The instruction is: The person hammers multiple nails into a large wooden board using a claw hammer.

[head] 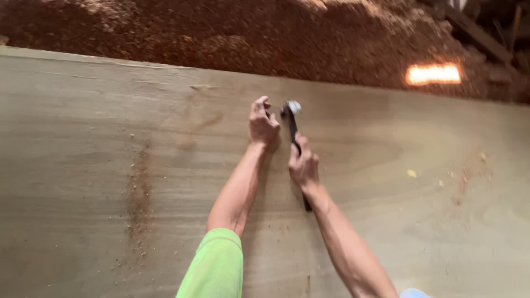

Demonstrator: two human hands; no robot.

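A: Where do things stand on the board (pixel 110 165)?

B: The right hand (pixel 303 167) is clenched around the dark handle of a hammer (pixel 292 118), gripping it about halfway along. The metal head sits up near the far edge of the board, just beside the left hand (pixel 263 122).

A: And the left hand?

B: It rests on the wood with the fingers curled and pinched together, right next to the hammer head. It looks like it is steadying something small, perhaps a nail, but that is too small to make out, so I cannot tell what it grasps, if anything.

A: So is anything driven in yet?

B: I see no nail heads or fixings anywhere on the surface. Judging by that, the hammering at this spot seems to be at its start, not its end. The hammer head is close to the wood beside the fingers, and I cannot tell whether it touches.

A: What about the rest of the board?

B: It is a broad, pale sheet, smooth, with trails of sawdust (pixel 138 187) to the left and a few chips (pixel 411 173) to the right. Beyond its far edge lies a big heap of reddish shavings (pixel 248 33). No other tools lie on it.

A: So most of the job is still ahead?

B: As far as this view shows, yes; only this one spot is being worked.
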